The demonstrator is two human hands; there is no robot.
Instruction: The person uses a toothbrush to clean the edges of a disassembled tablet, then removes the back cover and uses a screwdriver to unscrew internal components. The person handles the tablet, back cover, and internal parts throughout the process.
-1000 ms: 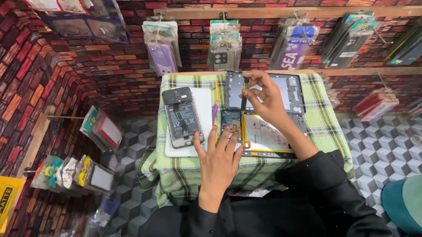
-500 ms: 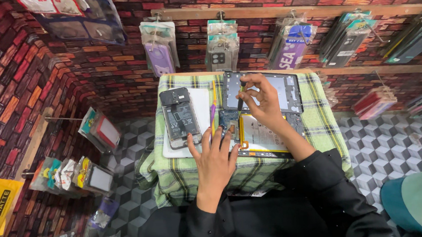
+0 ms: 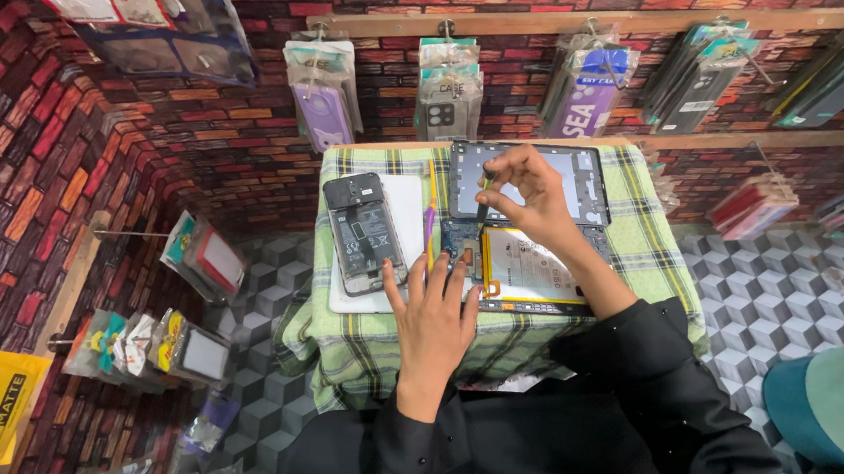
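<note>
Brick-patterned walls are closing in on the left, where packaged accessories (image 3: 165, 347) are hanging on pegs. Moving right, a small table under a green checked cloth (image 3: 370, 346) is carrying a white mat (image 3: 404, 203), and an opened phone (image 3: 364, 234) with its back removed is lying on it. Beside the mat, the left hand (image 3: 435, 316) is lying flat, fingers spread, fingertips pressing the near-left edge of the opened tablet (image 3: 530, 269); compared with a second ago it is sitting slightly lower and more settled, steadying the device rather than reaching across it. Further right, the right hand (image 3: 529, 198) is pinching a thin dark tool (image 3: 483, 202) between thumb and fingers, its tip now pointing down at the board near the tablet's upper left, where earlier the hand was hovering a little further back. Cases in clear packets (image 3: 586, 89) are hanging behind.
</note>
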